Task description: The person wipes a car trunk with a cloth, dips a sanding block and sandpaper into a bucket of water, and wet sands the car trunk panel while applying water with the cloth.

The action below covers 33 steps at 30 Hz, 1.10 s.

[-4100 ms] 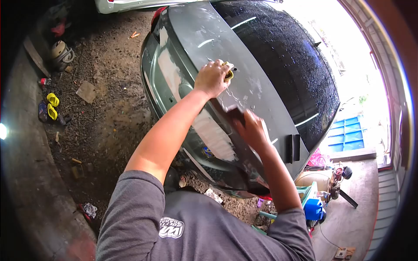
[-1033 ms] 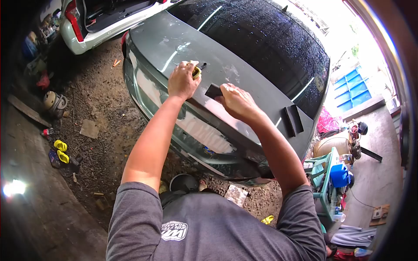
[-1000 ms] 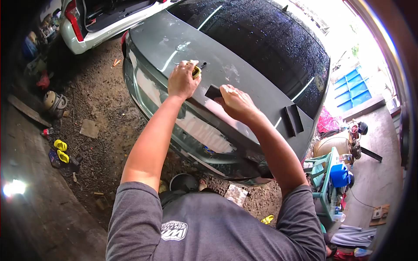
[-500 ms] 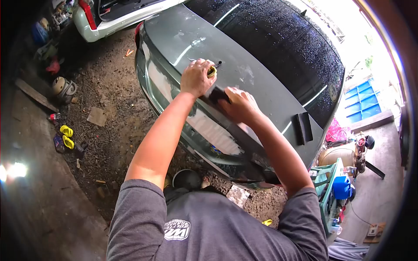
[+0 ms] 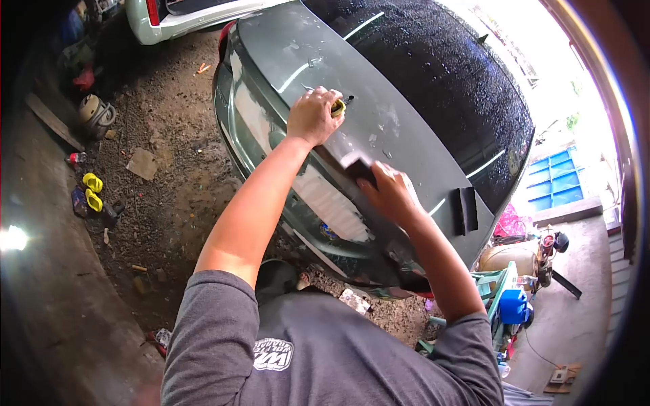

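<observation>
Gray car trunk [image 5: 421,161] beneath left hand [image 5: 314,118] closed around one yellow object [image 5: 340,108], right hand [image 5: 393,193] around one dark block [image 5: 359,171].

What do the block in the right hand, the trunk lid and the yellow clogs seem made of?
Block: probably rubber or foam; matte black, though blur leaves it open.
Trunk lid: likely painted metal; dull grey-green, with bright light streaks.
Yellow clogs: seemingly moulded rubber or plastic; smooth, evenly coloured.
</observation>
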Available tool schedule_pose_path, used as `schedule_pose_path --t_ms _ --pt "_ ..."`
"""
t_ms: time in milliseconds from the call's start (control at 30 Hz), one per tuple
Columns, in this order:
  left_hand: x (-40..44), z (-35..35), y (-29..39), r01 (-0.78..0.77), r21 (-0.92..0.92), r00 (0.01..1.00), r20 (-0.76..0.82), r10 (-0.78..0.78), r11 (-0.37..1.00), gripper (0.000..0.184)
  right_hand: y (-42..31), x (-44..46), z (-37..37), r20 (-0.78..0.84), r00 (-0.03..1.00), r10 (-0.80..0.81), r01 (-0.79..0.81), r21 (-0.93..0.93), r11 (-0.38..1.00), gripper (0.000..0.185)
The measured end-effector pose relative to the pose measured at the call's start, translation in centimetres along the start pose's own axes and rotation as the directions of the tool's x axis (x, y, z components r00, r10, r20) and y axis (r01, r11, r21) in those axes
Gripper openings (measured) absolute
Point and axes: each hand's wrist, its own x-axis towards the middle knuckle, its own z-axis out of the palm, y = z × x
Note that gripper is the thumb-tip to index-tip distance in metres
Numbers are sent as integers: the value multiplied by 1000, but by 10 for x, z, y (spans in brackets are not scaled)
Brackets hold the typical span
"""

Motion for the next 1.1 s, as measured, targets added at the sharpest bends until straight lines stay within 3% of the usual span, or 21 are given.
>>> schedule_pose_path --t_ms 133,267,467,533,567,667,700,800,867,933,1100 --pt "-7 -2 3 16 -3 1000 16 -16 1000 37 5 27 3 12 1000 -21 21 -44 999 31" --pt "-4 -3 1 1 -11 1000 17 -1 1000 36 -5 42 4 14 998 64 -63 -53 997 32" --pt "-5 -1 -1 4 -40 1000 -15 -4 999 34 8 23 9 -26 999 -19 19 -25 1000 33" --pt "-5 -5 3 4 -22 1000 -10 -4 1000 34 -11 53 -1 39 986 160 -161 14 987 31" --pt "-5 -5 3 1 -20 1000 -11 -1 1000 34 -11 56 0 25 987 160 -161 23 987 31" --pt "-4 -4 -2 -12 -30 999 -31 11 999 34 7 18 14 -168 976 -139 139 -7 990 29" --pt "-4 -3 -2 -23 -31 999 -49 21 999 33 8 4 10 -148 976 -159 159 -14 987 29" --pt "-7 -2 -3 -14 -33 999 -44 13 999 36 15 11 4 8 999 -35 35 -52 998 33" --pt "-6 -2 -4 -20 -49 999 -26 19 999 37 18 46 9 -71 997 -18 14 -51 999 33" --pt "-6 -3 -5 -28 -52 999 -33 26 998 39 2 56 0 -19 996 83 -84 -48 995 32" --pt "-5 -4 -3 7 -65 1000 -15 -8 998 38 19 2 2 -19 999 -45 45 -7 999 31"
